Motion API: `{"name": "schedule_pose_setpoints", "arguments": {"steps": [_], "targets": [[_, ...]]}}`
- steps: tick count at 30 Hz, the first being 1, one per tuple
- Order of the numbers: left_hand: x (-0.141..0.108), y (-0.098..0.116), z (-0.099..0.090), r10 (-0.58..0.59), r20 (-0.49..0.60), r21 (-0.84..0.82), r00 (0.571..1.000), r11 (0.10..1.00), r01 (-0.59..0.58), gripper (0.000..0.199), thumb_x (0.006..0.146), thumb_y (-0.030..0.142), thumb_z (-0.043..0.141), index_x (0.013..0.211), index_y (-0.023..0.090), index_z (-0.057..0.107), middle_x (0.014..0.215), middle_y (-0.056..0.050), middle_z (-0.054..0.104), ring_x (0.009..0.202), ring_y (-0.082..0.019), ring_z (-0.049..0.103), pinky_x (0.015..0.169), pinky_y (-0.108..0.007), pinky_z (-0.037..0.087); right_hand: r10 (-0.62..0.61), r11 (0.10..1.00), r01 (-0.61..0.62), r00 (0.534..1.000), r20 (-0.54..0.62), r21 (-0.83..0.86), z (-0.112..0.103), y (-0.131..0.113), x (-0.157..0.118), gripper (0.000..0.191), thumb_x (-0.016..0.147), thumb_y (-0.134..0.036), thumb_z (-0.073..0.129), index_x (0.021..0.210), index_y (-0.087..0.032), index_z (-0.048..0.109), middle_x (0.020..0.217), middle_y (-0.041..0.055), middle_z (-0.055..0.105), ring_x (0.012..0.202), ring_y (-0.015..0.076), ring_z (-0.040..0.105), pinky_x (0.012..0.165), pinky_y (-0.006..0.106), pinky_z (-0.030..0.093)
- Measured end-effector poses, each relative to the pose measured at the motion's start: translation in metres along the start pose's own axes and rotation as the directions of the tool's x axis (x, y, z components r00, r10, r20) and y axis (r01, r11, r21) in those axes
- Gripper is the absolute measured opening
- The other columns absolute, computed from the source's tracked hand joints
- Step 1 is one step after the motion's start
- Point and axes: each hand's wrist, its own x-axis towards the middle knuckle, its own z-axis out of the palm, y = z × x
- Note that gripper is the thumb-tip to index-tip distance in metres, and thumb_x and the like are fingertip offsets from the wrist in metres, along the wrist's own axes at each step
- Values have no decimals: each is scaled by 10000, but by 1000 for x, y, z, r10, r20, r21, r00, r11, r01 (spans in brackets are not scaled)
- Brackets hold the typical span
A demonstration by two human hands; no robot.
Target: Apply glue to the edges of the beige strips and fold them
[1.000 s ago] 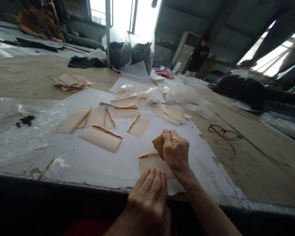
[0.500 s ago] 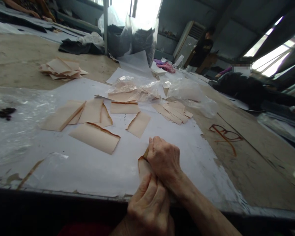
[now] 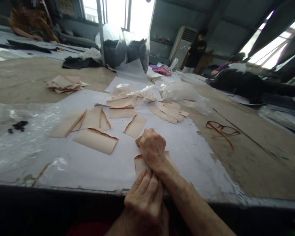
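Pale beige rectangular piece with a brown-stained upper edge (image 3: 140, 165) lies on the white paper sheet (image 3: 100, 172) beneath the person's two hands, its left corner showing just beyond the left hand's fingertips.

Far to the left of both hands, a clear, shiny plastic sheet (image 3: 36, 136) carries a small cluster of dark clumps (image 3: 20, 125). Beyond it, well ahead and left of the hands, sits an untidy stack of pale beige pieces (image 3: 66, 82). Nearer, left of the right hand, overlapping beige pieces with brown edges (image 3: 92, 118) lie in a group, and a long beige piece with a dark brown upper edge (image 3: 95, 141) rests slanted in front of them. Just beyond the right hand, slightly left, is a small tilted beige piece with a brown left edge (image 3: 137, 126).

The left hand (image 3: 146, 196), nearest the table edge, has its fingers drawn together and touching the lower part of the brown-edged piece; whether it pinches it cannot be told. The right hand (image 3: 152, 146), just ahead of it, is closed around an olive-brown flat scrap (image 3: 138, 141) that pokes out at its left side. Another stretch of beige shows right of the right wrist. Ahead and right of that hand lies a fan of plain beige pieces (image 3: 168, 113); farther right, brown-framed eyeglasses (image 3: 221, 133) rest on the tan tabletop (image 3: 250, 170).
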Motion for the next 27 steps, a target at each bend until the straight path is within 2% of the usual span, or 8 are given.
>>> {"name": "schedule_pose_setpoints", "arguments": {"steps": [3, 6, 9, 12, 16, 23, 27], "targets": [[2, -1, -3, 36, 43, 34, 998, 999, -38, 468, 608, 156, 435, 1037, 29, 570, 1014, -138, 594, 1026, -246, 504, 920, -357, 414, 32, 997, -28, 998, -51, 69, -9, 8, 5, 318, 876, -231, 308, 741, -96, 562, 638, 106, 615, 569, 133, 565, 501, 211, 311], [3, -2, -3, 59, 75, 56, 995, 996, -63, 494, 593, 157, 439, 1055, 30, 560, 1024, -133, 590, 1033, -246, 500, 927, -356, 408, -1, 995, 8, 997, -72, 98, -23, 22, -4, 349, 890, -251, 278, 727, -126, 560, 633, 77, 617, 578, 129, 558, 512, 215, 298], [2, -2, -2, 62, 59, 45, 996, 997, -64, 453, 609, 156, 442, 1026, 42, 578, 993, -131, 600, 1011, -244, 514, 919, -359, 416, -150, 984, 152, 988, -29, 93, -32, 35, -20, 320, 881, -271, 309, 725, -143, 558, 623, 50, 615, 558, 126, 550, 508, 226, 273], [0, -2, 0, 41, 14, 23, 999, 999, -41, 397, 633, 134, 436, 988, 60, 597, 938, -118, 616, 967, -231, 540, 902, -353, 431, -301, 953, 299, 952, 54, 36, -31, 38, -29, 280, 863, -246, 341, 718, -148, 559, 633, 42, 618, 548, 131, 550, 495, 240, 247], [-2, -1, 3, 4, 0, -14, 1000, 1000, -4, 375, 648, 106, 426, 976, 56, 602, 944, -119, 616, 979, -234, 536, 902, -359, 433, -377, 920, 383, 923, 80, -77, -22, 31, -25, 246, 845, -228, 364, 717, -160, 562, 654, 42, 618, 532, 144, 547, 466, 250, 216], [2, 0, 9, -7, -114, -6, 993, 1000, 7, 327, 608, 35, 418, 853, 41, 634, 833, -125, 635, 939, -234, 560, 884, -361, 452, -242, 958, 249, 968, 69, -141, -13, 13, -18, 250, 847, -221, 360, 714, -149, 559, 615, 46, 602, 513, 147, 550, 443, 250, 204], [3, 0, 9, -8, -110, -16, 994, 1000, 7, 317, 614, 32, 421, 850, 37, 633, 844, -129, 635, 943, -236, 560, 881, -358, 456, -163, 976, 171, 984, 68, -135, -9, 6, -15, 280, 865, -248, 336, 734, -138, 558, 640, 54, 611, 512, 144, 550, 436, 236, 215]]}}
